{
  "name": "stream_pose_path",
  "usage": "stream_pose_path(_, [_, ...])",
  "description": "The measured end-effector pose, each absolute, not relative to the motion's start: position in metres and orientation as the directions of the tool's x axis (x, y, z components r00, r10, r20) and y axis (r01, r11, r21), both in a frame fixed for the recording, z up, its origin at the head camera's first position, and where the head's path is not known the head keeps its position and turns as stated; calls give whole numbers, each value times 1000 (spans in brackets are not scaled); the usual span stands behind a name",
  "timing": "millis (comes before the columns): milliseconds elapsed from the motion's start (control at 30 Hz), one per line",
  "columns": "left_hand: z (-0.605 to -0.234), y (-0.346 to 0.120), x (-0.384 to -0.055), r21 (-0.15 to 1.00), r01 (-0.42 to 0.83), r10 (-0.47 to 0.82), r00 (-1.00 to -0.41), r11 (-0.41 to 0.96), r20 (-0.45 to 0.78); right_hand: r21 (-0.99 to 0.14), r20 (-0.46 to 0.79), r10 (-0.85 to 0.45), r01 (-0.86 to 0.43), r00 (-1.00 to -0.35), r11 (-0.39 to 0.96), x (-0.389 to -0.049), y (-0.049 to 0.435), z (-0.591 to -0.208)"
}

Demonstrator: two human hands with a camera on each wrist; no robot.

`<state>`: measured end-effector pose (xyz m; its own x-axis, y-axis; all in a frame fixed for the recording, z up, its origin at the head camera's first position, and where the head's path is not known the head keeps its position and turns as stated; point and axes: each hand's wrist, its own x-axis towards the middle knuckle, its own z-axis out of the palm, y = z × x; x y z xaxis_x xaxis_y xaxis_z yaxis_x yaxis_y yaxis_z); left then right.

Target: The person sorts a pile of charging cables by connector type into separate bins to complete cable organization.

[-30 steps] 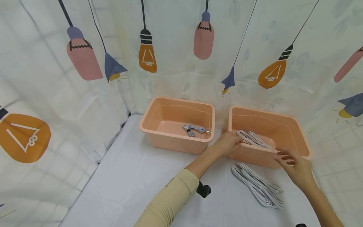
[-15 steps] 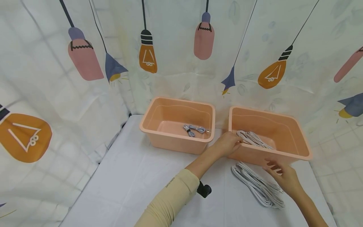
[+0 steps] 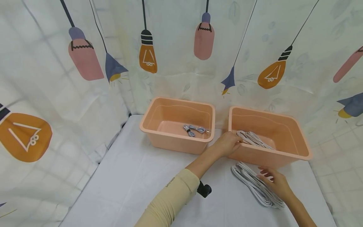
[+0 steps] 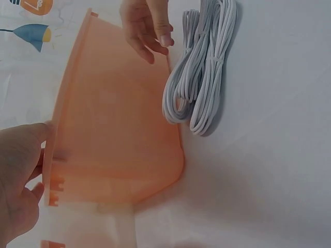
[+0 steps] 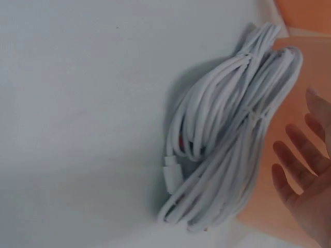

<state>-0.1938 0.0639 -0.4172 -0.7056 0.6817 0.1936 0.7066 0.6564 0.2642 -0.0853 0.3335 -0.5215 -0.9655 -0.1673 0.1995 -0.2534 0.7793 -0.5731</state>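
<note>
the white cable bundle lies on the table just beside the right hand, its fingers parted; the left hand grips the right-hand bin by its rim.

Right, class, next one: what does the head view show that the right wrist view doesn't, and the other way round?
Only the head view: the left hand at the right tub's rim, cables inside that tub, grey cords in the left tub, and lamp prints.
Only the right wrist view: a white plug and a red spot among the coils.
Both: the right hand, the cable bundle on the table, and part of the right tub.
</note>
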Motion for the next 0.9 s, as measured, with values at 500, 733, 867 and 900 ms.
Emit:
stream_pose_path(500, [-416,63,-193,270,701,680,-711,660,182,-584,110,-208,-233,-972,777,-92,338,-547])
stream_pose_path(733, [-418,63,-193,266,708,680,-705,654,202,-563,28,-216,-194,-976,803,-95,338,-550])
stream_pose_path(867, [-417,64,-194,268,701,678,-710,660,188,-556,25,-208,-187,-978,810,-95,338,-549])
stream_pose_path(900, [-417,64,-194,264,702,678,-710,661,189,-557,23,-204,-182,-979,811,-94,338,-549])
